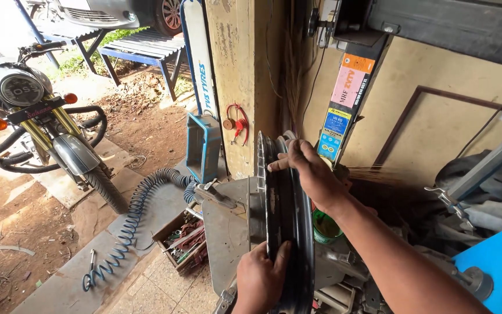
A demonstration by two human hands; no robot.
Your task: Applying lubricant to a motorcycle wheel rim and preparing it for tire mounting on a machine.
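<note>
Daylight fell on the reddish dirt ground (pixel 24 215) outside, where a parked motorcycle (pixel 42 125) stood near a blue slatted metal bench (pixel 146 49). Inside — a worn cream pillar (pixel 242 75), a tan panelled wall (pixel 437 104), grey paving slabs (pixel 152 291) — a coiled blue air hose (pixel 129 221) lay.

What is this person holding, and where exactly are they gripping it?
A dark metal wheel rim, stood on edge. The left hand grips its near lower edge; the right hand lies over its top edge.
</note>
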